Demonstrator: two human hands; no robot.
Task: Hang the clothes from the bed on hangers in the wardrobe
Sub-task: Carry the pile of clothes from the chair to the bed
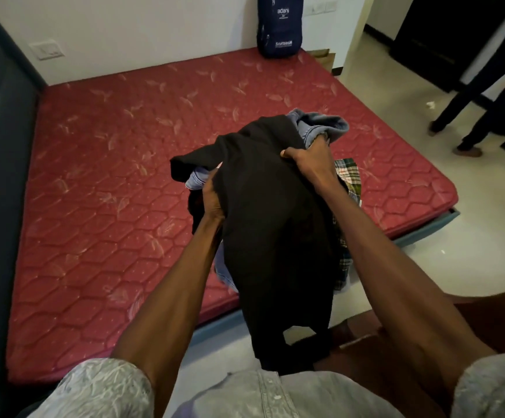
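The bed [100,182] carries a red quilted mattress, with a dark blue backpack [279,25] upright at its far edge; above its near corner both hands clutch a bundle: black garment [278,236] outermost, denim [320,125] and plaid cloth [349,176] beneath; left hand [213,200] grips the black fabric's left side, right hand [308,155] its top.

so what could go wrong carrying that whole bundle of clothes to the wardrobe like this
The black garment hangs low over the floor in front of the legs, so it could drag or get stepped on. The denim piece and checked cloth are only loosely bunched under the left hand and right hand, so one may slip out.
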